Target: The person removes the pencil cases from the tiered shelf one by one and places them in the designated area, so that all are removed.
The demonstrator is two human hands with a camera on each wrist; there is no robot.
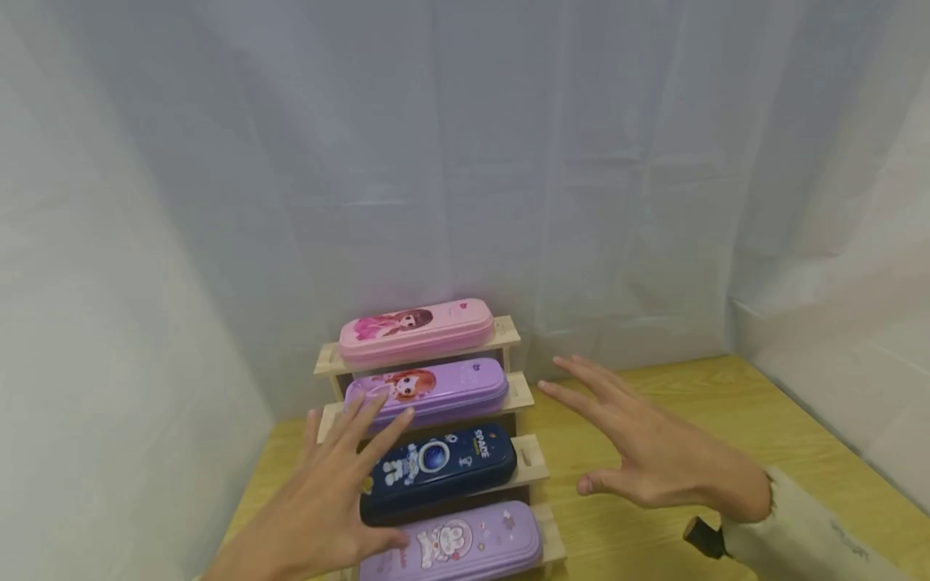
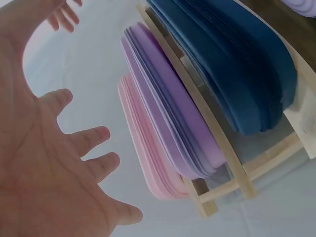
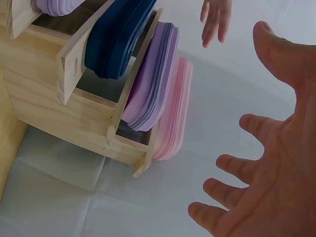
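Note:
Four tiers of a stepped wooden rack each bear one zipped pencil case. The pink pencil case is highest, with a purple one printed with a girl below it. Lower come a dark blue space pencil case and a lilac one with a rabbit picture. My left hand, fingers spread, hovers over the left part of the rack, hiding some of the lower cases. To the right of the rack, my right hand hangs in the air, fingers apart. Both palms look bare in the wrist views.
A wood-grain table lies under the rack and extends to its right. Pale sheeting hangs behind and along both sides. A dark strap piece sticks out near the right sleeve.

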